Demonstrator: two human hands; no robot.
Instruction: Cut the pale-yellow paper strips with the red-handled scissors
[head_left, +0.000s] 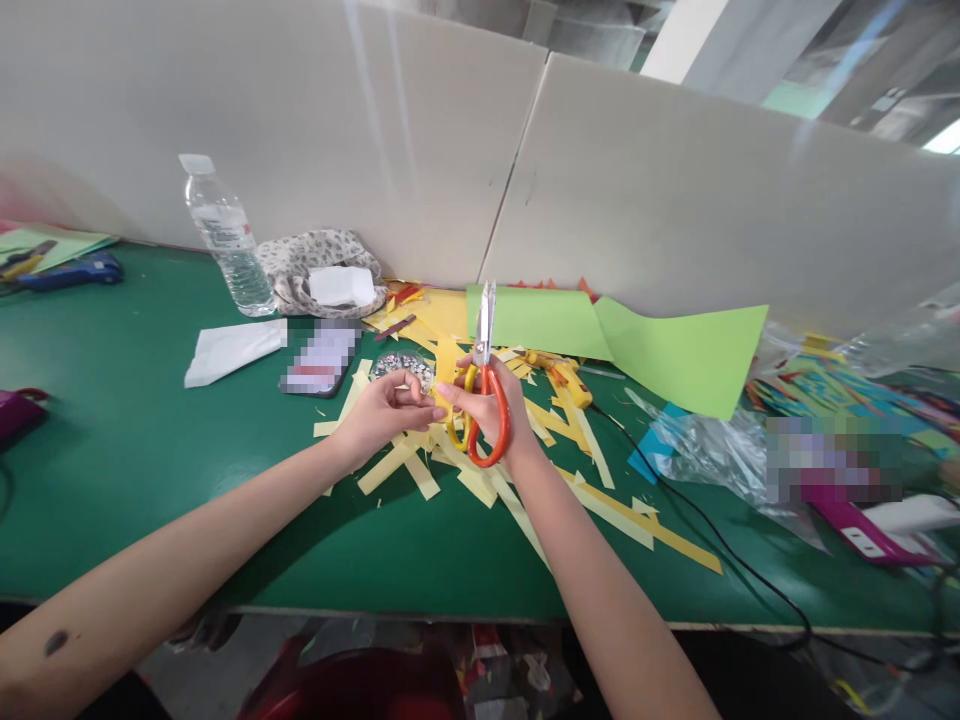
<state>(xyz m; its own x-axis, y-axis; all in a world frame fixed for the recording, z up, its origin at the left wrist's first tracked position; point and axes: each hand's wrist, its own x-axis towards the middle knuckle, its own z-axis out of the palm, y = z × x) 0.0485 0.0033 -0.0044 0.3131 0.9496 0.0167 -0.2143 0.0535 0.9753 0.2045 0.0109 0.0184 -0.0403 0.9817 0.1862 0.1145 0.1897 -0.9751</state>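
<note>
My right hand (499,405) is closed around a pair of scissors (485,335), blades pointing up and away, one handle loop red-orange and the other yellow. Its thumb also presses on a yellow paper strip (445,362) standing between my hands. My left hand (386,415) has curled fingers, with the fingertips pinched at the lower end of that strip. Just behind the left hand sits a clear round dish (403,370) of small dark and white pieces. Under both hands lie many loose pale-yellow paper strips (394,462) on the green table (262,540).
A water bottle (229,240), patterned cloth (322,255), white tissue (232,350) and phone (319,360) stand or lie at left. Green sheets (675,355) lean by the partition (637,200). A yellow glue gun (571,382) trails a black cable (697,520); plastic wrap (705,450) lies right.
</note>
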